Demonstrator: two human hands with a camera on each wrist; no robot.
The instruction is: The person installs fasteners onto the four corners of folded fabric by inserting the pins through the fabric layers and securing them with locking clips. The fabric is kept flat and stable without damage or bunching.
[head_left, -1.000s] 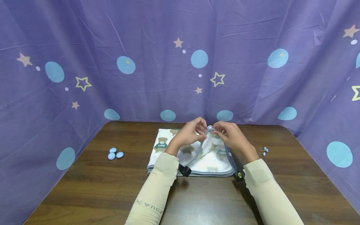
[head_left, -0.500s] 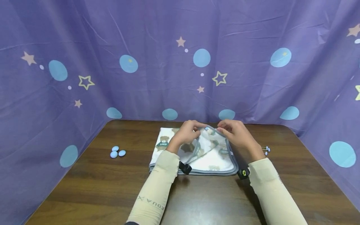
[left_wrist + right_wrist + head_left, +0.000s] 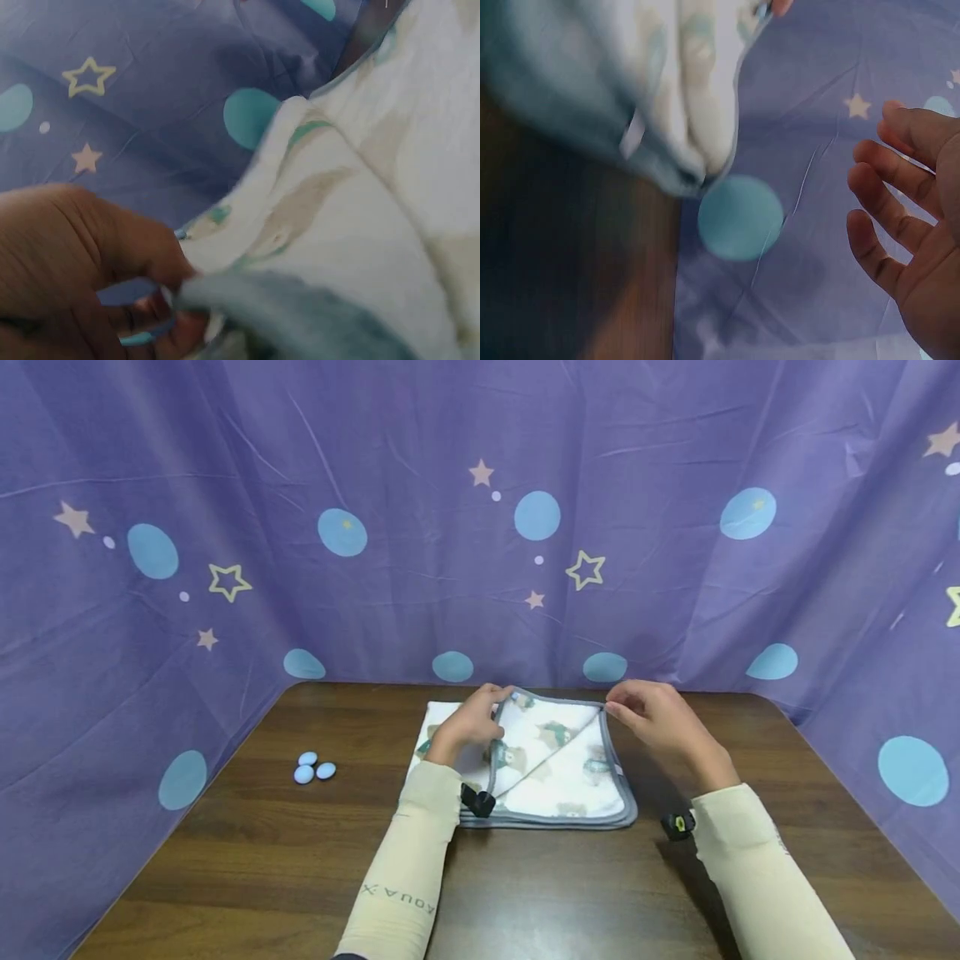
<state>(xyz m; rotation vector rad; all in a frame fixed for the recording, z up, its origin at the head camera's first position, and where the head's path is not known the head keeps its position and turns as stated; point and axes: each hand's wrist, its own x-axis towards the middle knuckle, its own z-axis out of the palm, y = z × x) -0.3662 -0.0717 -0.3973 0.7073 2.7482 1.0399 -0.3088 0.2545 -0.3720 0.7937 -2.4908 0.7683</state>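
A white cloth (image 3: pixel 551 777) with a teddy bear print and grey edging lies folded on the table. My left hand (image 3: pixel 474 717) pinches the back left corner of its upper layer, holding it slightly raised. At that corner, beside the fingertips, shows a small blue piece (image 3: pixel 763 10). In the left wrist view the grey edging (image 3: pixel 292 307) runs from the fingers of this hand. My right hand (image 3: pixel 930 195) holds nothing, its fingers bent loosely and apart from the cloth. It hovers by the back right corner.
Three light blue oval pieces (image 3: pixel 306 768) sit on the wooden table (image 3: pixel 337 860), left of the cloth. A purple curtain (image 3: pixel 420 610) with stars and dots hangs behind the table and along both sides.
The hands have moved apart, left hand leftward and right hand rightward. The cloth's corner has shifted left with the left hand, while the right hand has let go. The right arm now hides several blue-headed pins.
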